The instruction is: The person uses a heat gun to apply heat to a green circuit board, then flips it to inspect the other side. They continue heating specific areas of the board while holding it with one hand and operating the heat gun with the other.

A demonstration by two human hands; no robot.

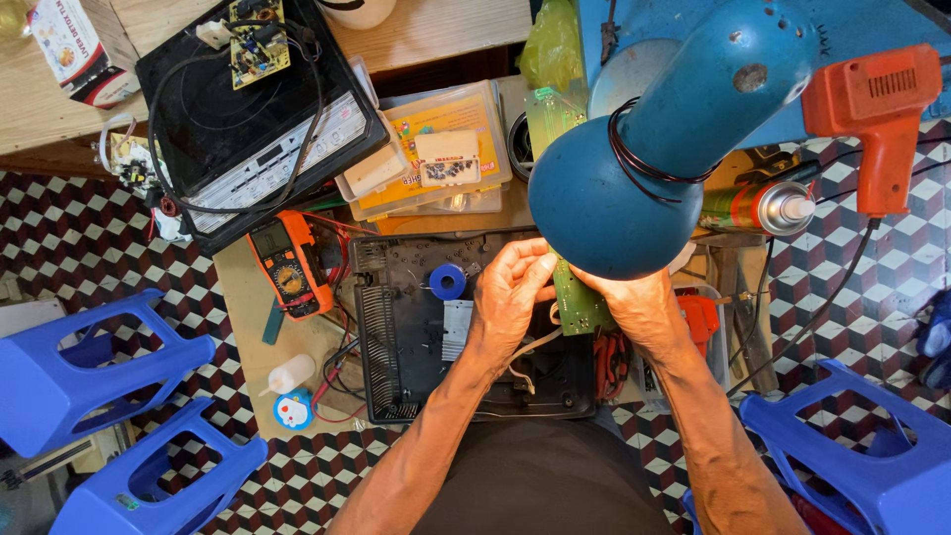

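From the head camera, you bend over a low workbench with both hands closed on a green circuit board (578, 297), held on edge above an opened black appliance casing (396, 337). Your left hand (510, 292) pinches the board's near edge between curled fingers and thumb; your right hand (639, 307) grips its far side, fingers wrapped around it, the fingertips hidden under a blue lamp shade (604, 188) that hangs just above the grip. Just left of your left hand a blue tape roll (448, 281) sits in the casing, with a pale heat sink (456, 329) below it. White wires (530, 349) trail from the board down toward your wrists. Further left of the grip lies an orange multimeter (287, 263); beyond the grip stand clear parts boxes (436, 149) and a black induction cooker (258, 119). To the right, well apart, rest a spray can (758, 206) and an orange heat gun (877, 109).
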